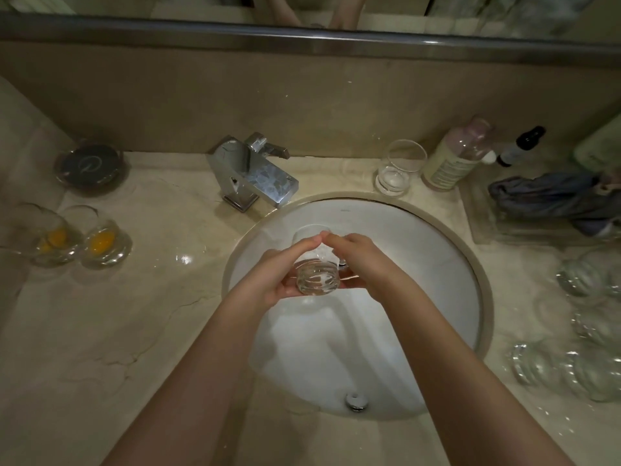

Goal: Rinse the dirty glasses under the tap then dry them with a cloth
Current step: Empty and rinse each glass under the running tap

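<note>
While gripping the glass [316, 264] over the sink [484, 284] with left hand [279, 280] and right hand [359, 260], turn slowly; tap [252, 176] seemingly off.

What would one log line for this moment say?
step: rinsing | left hand and right hand: hold glass over sink | tap: no water visible

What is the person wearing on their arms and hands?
Nothing that shows. Both forearms are bare right down to the bottom edge of the picture, with no sleeves in sight. The left hand and right hand wear no gloves, and no rings, watch or bracelet show on the fingers or wrists.
</note>
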